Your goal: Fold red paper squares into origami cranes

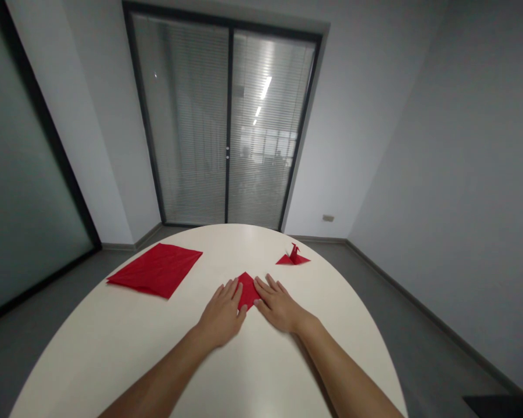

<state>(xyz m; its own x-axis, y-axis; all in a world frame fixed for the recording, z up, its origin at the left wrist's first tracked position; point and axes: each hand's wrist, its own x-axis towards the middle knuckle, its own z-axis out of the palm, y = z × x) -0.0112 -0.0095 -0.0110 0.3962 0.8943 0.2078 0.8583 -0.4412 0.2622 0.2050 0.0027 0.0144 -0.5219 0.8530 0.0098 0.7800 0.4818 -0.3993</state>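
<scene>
A small folded piece of red paper (246,292), roughly diamond-shaped, lies flat on the table between my hands. My left hand (223,313) rests on its left edge, fingers stretched out and pointing away from me. Across from it, my right hand (279,305) lies with spread fingers on the right edge of the same paper. The fingers cover both side corners; the top corner stays visible. Beyond my right hand stands a red origami crane (293,256) with its wings spread.
A larger stack of red paper sheets (159,270) lies at the left of the round white table (253,371). Glass doors with blinds (226,128) are behind the table's far edge, and a grey wall (453,191) rises at the right.
</scene>
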